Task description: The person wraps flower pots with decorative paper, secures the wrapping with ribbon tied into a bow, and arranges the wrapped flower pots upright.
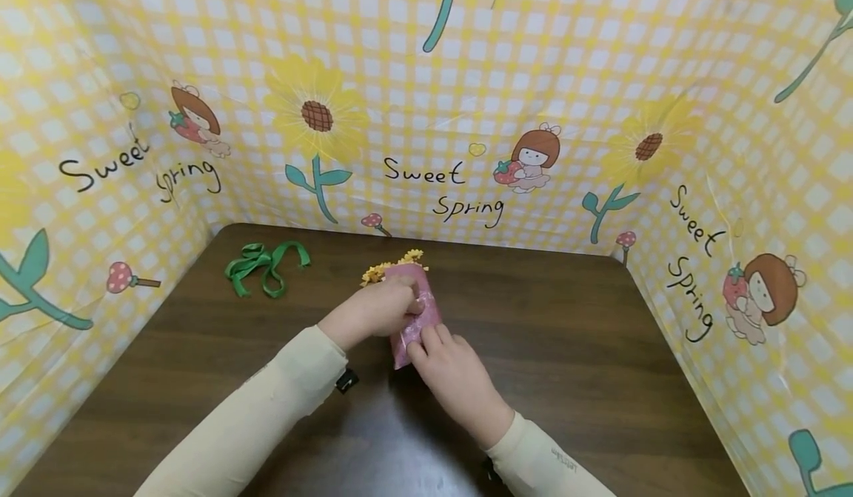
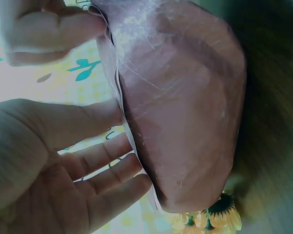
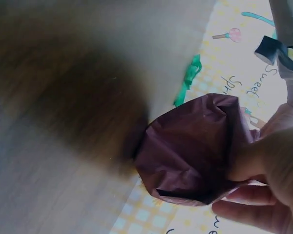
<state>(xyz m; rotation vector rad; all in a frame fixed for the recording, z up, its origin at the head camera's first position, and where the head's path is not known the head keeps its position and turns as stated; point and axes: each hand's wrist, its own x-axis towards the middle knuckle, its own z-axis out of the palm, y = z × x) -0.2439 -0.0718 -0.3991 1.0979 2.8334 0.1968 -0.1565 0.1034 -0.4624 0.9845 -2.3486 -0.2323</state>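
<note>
A pink bag with a shiny, creased surface stands between both hands near the middle of the table. My left hand holds its side edge, the thumb and fingertips meeting the seam in the left wrist view. Lower on the same bag, my right hand pinches the edge near the bottom. The right wrist view shows folds in the bag where the right thumb presses. Small yellow artificial sunflowers appear just past one end of the bag; whether they are inside or behind it I cannot tell.
A loose tangle of green ribbon lies at the far left of the dark wooden table. A yellow checked cloth printed with flowers and figures walls in the back and both sides.
</note>
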